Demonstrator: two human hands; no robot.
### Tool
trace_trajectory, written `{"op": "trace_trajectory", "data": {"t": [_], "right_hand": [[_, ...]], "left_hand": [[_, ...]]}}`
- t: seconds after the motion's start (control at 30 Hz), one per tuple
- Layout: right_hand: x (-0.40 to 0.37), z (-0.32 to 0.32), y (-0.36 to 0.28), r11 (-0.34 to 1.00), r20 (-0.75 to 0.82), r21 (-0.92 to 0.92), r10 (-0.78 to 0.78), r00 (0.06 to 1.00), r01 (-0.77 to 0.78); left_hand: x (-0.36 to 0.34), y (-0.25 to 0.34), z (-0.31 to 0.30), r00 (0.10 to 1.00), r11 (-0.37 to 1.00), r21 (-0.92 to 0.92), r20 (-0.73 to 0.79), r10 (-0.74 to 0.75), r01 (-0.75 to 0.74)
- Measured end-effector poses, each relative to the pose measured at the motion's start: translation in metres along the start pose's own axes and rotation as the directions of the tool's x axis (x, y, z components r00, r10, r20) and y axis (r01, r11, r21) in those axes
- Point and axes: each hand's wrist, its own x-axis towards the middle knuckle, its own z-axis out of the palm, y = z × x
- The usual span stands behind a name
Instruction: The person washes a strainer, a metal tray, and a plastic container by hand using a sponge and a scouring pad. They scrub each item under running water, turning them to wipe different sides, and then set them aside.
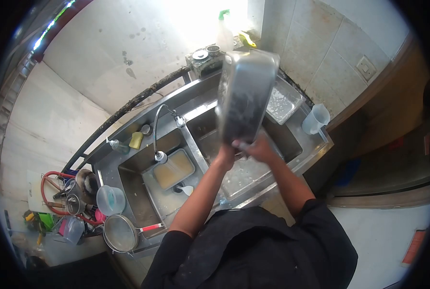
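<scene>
Both hands, left (226, 155) and right (261, 147), grip the pan's (246, 91) near edge, holding it upright over the right sink (286, 138). Looks mid-rinse to me, not set down yet.

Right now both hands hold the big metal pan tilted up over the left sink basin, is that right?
Not quite. The head view shows the left hand and right hand holding the metal pan tilted up over the right basin, not the left.
</scene>
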Motion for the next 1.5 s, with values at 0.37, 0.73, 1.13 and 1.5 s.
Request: {"op": "trace_trajectory", "data": {"t": [0.37,0.73,1.13,1.5], "right_hand": [[0.102,-0.177,0.072,0.321,-0.166,-0.935,-0.025,0.986,-0.149],[0.139,-0.184,0.134,-0.011,-0.219,-0.976,0.081,0.972,-0.218],[0.185,-0.300,0.273,0.408,-0.129,-0.912,-0.176,0.976,-0.047],[0.147,-0.138,0.112,0.990,-0.140,-0.126,-0.074,0.987,0.056]], "left_hand": [[-0.111,-0.019,-0.115,0.958,0.963,0.231,-0.278,-0.074,0.142],[-0.289,-0.089,-0.175,0.714,0.991,-0.106,-0.700,-0.014,-0.085],[-0.320,-0.118,-0.188,0.631,0.974,-0.145,-0.775,-0.001,-0.176],[-0.343,-0.076,-0.171,0.587,0.991,0.034,-0.803,0.105,-0.130]]}}
